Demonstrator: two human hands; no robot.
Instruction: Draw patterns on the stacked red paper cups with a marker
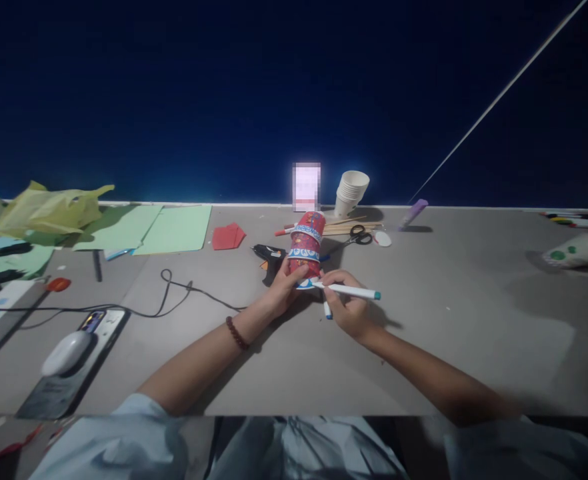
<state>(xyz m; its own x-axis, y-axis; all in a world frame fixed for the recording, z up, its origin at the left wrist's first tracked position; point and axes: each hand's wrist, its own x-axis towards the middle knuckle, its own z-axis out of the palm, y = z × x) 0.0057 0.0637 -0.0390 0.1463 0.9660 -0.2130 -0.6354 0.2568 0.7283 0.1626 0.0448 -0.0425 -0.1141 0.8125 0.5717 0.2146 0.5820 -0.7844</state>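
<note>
A tower of stacked paper cups (305, 245), coloured red with blue and white patterned bands, tilts away from me above the table. My left hand (285, 288) is closed round its lower end. In my right hand (348, 310) is a white marker (354, 291) with a green end, held in a pinch. The marker's tip meets or nearly meets the white and blue rim at the near end of the tower; contact is too small to tell. Another marker with a blue end (327, 309) lies just under my right hand. A black glue gun (270, 259) rests left of the tower.
Behind stand nested white paper cups (350, 195), near wooden sticks (347, 229) and black scissors (359, 235). Red paper (228, 236) and green sheets (174, 230) lie leftward. A black cable (139, 313) crosses the table near a phone (74, 363). A purple-handled cutter (414, 213) is at right.
</note>
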